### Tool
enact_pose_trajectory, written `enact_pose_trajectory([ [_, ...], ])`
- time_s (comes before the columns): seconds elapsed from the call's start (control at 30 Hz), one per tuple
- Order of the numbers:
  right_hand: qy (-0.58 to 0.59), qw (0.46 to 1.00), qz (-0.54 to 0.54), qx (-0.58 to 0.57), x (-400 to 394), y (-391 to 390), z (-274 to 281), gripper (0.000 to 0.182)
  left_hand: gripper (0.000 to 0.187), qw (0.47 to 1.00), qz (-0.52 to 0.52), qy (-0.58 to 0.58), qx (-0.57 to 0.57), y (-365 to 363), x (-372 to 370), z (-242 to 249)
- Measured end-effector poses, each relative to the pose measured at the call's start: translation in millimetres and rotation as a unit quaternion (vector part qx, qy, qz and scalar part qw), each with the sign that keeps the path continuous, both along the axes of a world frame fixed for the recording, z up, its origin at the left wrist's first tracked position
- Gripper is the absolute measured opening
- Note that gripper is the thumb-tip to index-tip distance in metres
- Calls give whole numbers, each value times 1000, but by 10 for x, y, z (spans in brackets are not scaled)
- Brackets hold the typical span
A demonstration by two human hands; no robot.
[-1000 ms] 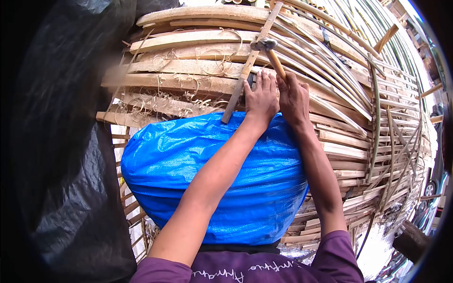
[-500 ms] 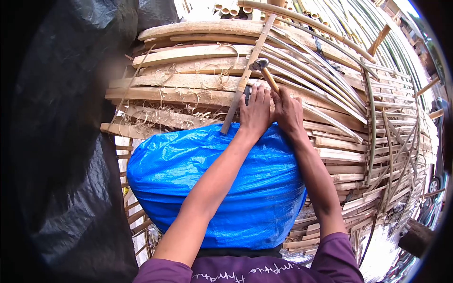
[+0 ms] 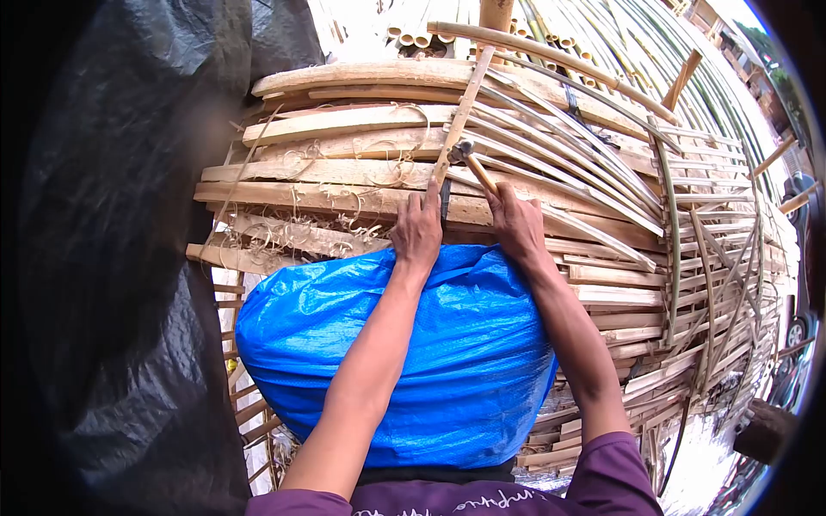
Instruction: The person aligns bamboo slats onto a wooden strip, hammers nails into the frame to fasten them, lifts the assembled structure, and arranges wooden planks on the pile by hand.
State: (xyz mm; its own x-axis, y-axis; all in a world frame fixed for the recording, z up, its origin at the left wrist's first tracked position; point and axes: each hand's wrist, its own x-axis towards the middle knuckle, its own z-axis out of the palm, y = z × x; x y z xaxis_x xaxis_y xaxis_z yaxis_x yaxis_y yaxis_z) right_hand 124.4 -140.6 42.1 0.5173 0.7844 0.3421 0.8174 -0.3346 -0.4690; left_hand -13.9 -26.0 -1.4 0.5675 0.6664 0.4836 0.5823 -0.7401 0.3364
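Head view of two bare hands working on a curved frame of split bamboo slats (image 3: 344,120). The right hand (image 3: 516,225) is gripping, fingers closed, the wooden handle of a small hammer (image 3: 465,155), whose metal head is lying against a thin cross strip (image 3: 460,112) that is running diagonally over the slats toward the frame's top edge. The left hand (image 3: 419,230) is pressing down just beside it, fingers together, steadying a dark, narrow tool or nail (image 3: 444,199) at the strip; whether it is pinched or merely braced cannot be told. Judged from this pose, good practice is keeping the left fingertips clear of the hammer's path and striking square, with short taps, so the thin strip is not splitting. Wood shavings (image 3: 344,193) are lying curled on the slats toward the frame's left edge. A bulging blue tarpaulin bundle (image 3: 396,353) is resting under both forearms; its contents are hidden. Black plastic sheeting (image 3: 112,258) is hanging at the left.
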Motion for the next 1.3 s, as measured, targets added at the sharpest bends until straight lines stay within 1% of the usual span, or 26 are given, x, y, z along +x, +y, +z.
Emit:
enact_pose_trajectory([
  [0.1, -12, 1000, 1, 7, 8, -1, -9, 25, 38, 1000, 0, 30, 10, -4, -16, 59],
  [0.13, -11, 1000, 2, 5, -7, -12, -7, 25, 38, 1000, -5, 24, -9, -20, -22, 94],
  [0.2, 44, 999, -1, 10, -29, -4, 40, 23, 39, 1000, -5, 16, -26, -8, -13, 95],
  [0.23, 44, 999, 2, 10, -46, 8, 50, 23, 39, 1000, -3, 21, -18, 3, -4, 65],
  [0.33, 39, 999, 11, -9, -91, 12, 51, 22, 38, 1000, -9, 16, -10, 32, -7, 26],
  [0.4, -16, 1000, 15, 6, -110, 15, 58, 21, 38, 1000, -18, 7, -9, 40, -8, 48],
  [0.43, -16, 1000, 14, 5, -117, 9, 81, 21, 37, 1000, -21, 2, -13, 33, -4, 70],
  [0.5, -5, 999, -6, 54, -135, 2, 174, 20, 36, 1000, -22, -3, -18, 37, 12, 95],
  [0.53, 23, 997, -14, 76, -166, -7, 258, 17, 36, 999, -25, -13, -22, 39, 14, 86],
  [0.57, -4, 984, 0, 177, -178, -5, 299, 16, 36, 999, -28, -20, -29, 29, 2, 66],
  [0.63, 45, 974, 8, 221, -191, 2, 271, 16, 37, 999, -23, -7, -46, 42, -8, 56],
  [0.67, 24, 988, 8, 152, -164, -15, 211, 18, 36, 999, -22, -9, -34, 50, -9, 51],
  [0.7, -17, 1000, 0, 13, -163, -23, 222, 20, 36, 999, -23, -14, -20, 38, 2, 50],
  [0.77, -3, 998, -27, -51, -90, 28, 116, 21, 36, 999, -34, -13, -23, -27, 0, 60],
  [0.8, -10, 999, -28, -45, -62, 51, 171, 21, 35, 999, -33, -18, -21, 12, 28, 81],
  [0.9, -8, 999, -20, 43, -182, -2, 226, 19, 34, 999, -21, -23, -28, 34, -11, 27],
  [0.97, -7, 999, -2, 50, -204, -31, 219, 19, 35, 999, -24, -23, -17, 27, 12, 44],
  [1.1, -22, 999, 20, 16, -178, -40, 107, 19, 34, 999, -20, -24, -29, 27, 10, 47],
  [1.17, 47, 999, 5, -21, -159, -23, 116, 20, 33, 999, -17, -22, -41, 23, 7, 59],
  [1.2, 45, 999, 5, -20, -149, -11, 119, 20, 32, 998, -15, -17, -53, 21, 10, 86],
  [1.27, 37, 997, -64, -12, -135, 13, 111, 22, 31, 998, -13, -19, -58, 25, 12, 136],
  [1.3, 37, 997, -65, -10, -104, 26, 101, 22, 31, 998, -12, -17, -65, 25, 10, 153],
])
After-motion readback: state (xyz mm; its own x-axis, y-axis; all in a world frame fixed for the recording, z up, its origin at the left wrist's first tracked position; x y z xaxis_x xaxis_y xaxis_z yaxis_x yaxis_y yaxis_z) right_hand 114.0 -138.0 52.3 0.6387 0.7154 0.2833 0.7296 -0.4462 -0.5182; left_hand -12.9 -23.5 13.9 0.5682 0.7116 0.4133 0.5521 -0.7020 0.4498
